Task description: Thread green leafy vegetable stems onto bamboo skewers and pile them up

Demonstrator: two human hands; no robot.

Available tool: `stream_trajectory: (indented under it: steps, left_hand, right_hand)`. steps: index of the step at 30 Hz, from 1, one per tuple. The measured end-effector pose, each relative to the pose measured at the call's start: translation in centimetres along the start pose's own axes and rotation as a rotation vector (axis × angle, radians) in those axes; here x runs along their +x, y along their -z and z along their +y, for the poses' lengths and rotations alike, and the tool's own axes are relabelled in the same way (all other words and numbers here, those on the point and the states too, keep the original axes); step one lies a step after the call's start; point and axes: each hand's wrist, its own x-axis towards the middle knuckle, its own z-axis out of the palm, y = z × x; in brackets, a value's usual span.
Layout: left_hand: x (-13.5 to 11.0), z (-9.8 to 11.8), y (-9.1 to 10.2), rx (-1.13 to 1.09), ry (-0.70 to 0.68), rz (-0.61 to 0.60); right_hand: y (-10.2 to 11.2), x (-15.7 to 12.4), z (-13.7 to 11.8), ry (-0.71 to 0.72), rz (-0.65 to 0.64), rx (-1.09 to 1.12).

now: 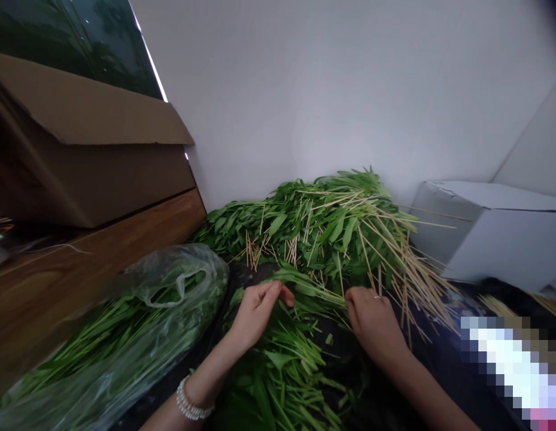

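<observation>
My left hand (258,311), a pearl bracelet at its wrist, is closed in a pinch on a leafy green stalk (304,287). My right hand (375,317), wearing a ring, grips the other end of the same stalk with curled fingers. Loose green stalks (278,371) lie under both hands on a dark sheet. Behind them rises a big pile of greens threaded on thin bamboo skewers (349,233).
A clear plastic bag of greens (138,323) lies at the left beside a wooden ledge (80,263) with a cardboard box (93,155) on it. A white box (493,233) stands at the right against the white wall. More skewers (547,302) lie at the far right.
</observation>
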Motion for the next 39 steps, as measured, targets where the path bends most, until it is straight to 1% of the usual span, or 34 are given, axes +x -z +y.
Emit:
stream_trajectory:
  steps: [3,4,6,8,10,13,15,18,21,25,28,31,34,36,39]
  left_hand:
    - [0.1,-0.1,0.0,0.003,0.012,0.045]
    - [0.2,-0.1,0.0,0.004,0.014,0.045]
    - [0.3,-0.4,-0.1,0.006,0.017,0.039]
    - [0.3,-0.6,-0.1,0.006,0.019,0.038]
    - [0.3,-0.7,-0.2,0.003,0.015,0.035]
    - [0.2,-0.7,-0.1,0.008,0.01,0.029]
    - [0.2,-0.7,-0.1,0.016,0.015,0.031]
    - [0.2,-0.7,0.0,0.019,0.018,0.034]
    - [0.2,-0.8,0.0,0.024,0.02,0.042]
    - [0.2,-0.8,0.0,0.022,0.015,0.054]
    - [0.2,-0.8,-0.1,0.023,0.023,0.057]
    - [0.3,-0.9,-0.1,0.017,0.031,0.057]
    - [0.3,-1.0,0.0,0.032,0.018,0.049]
    - [0.3,-1.0,0.1,0.073,-0.012,0.06]
    - [0.1,-1.2,0.3,0.2,-0.134,0.168]
  right_hand:
    - [0.0,0.1,0.4,-0.088,0.042,0.136]
    - [0.0,0.2,0.5,-0.095,0.046,0.172]
    - [0.1,0.2,0.6,-0.056,0.034,0.196]
    - [0.3,0.1,0.6,0.013,-0.014,0.156]
    - [0.6,-0.1,0.5,0.053,-0.091,0.083]
    - [0.8,-0.4,0.2,0.058,-0.182,-0.007]
    - [0.9,-0.5,0.0,0.06,-0.201,-0.039]
    - [0.7,-0.4,0.0,0.079,-0.16,-0.069]
    - [0.4,-0.2,0.2,0.064,-0.066,-0.104]
    - [0.4,0.1,0.7,-0.015,0.05,-0.089]
    - [0.8,0.2,0.9,-0.103,0.094,0.003]
    - [1.3,0.2,0.9,-0.207,0.102,0.191]
    - [1.4,0.3,0.8,-0.238,0.059,0.384]
    - [1.4,0.3,0.6,-0.234,0.054,0.418]
    - [1.4,0.3,0.2,-0.206,0.087,0.362]
